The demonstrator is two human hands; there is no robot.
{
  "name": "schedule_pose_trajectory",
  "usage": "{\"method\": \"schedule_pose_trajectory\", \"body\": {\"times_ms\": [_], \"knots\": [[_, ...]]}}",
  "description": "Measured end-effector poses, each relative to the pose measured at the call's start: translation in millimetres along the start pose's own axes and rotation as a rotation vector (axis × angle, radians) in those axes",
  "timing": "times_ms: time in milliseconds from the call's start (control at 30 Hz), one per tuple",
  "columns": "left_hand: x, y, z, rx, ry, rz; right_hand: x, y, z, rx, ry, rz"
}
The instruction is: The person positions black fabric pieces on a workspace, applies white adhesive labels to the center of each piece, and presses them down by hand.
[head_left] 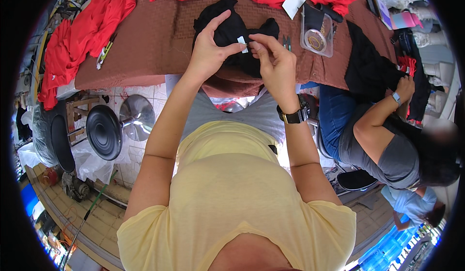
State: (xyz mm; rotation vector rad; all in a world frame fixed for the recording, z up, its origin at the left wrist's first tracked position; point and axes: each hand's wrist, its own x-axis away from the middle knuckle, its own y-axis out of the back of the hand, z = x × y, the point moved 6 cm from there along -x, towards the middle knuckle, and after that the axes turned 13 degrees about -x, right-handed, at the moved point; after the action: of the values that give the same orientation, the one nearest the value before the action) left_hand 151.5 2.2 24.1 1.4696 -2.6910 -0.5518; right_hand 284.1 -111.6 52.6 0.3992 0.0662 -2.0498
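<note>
A black garment lies bunched on the table's near part in front of me, with a small white label on it. My left hand rests on the garment, index finger and thumb stretched wide apart. Its thumb tip touches the label; its other fingers are mostly hidden. Just right of the label, my right hand is closed in a pinch at the cloth. Whatever sits between those fingertips is too small to make out. Small scissors lie beside my right hand.
A brown cloth covers the table. A clear plastic box stands right of the scissors. Red garments lie left, with a yellow-handled tool. At right, a person handles black cloth. A stool stands lower left.
</note>
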Motion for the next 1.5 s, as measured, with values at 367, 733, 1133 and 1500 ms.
{"method": "schedule_pose_trajectory", "body": {"times_ms": [367,733,1133,1500], "knots": [[-2.4,-3.4,3.3,-0.2,-0.086,-0.054,-13.5,-10.1,25.3,0.279,0.371,0.116],[-4.9,-1.6,11.1,-0.355,-0.014,-0.057,-12.1,93.2,217.4,-0.903,0.612,0.189],[-4.1,6.9,3.1,0.229,0.007,0.019,2.3,3.3,60.4,-0.09,0.14,0.047],[-2.3,9.8,-6.2,0.191,-0.062,-0.008,7.5,-3.5,23.2,0.091,0.097,-0.062]]}}
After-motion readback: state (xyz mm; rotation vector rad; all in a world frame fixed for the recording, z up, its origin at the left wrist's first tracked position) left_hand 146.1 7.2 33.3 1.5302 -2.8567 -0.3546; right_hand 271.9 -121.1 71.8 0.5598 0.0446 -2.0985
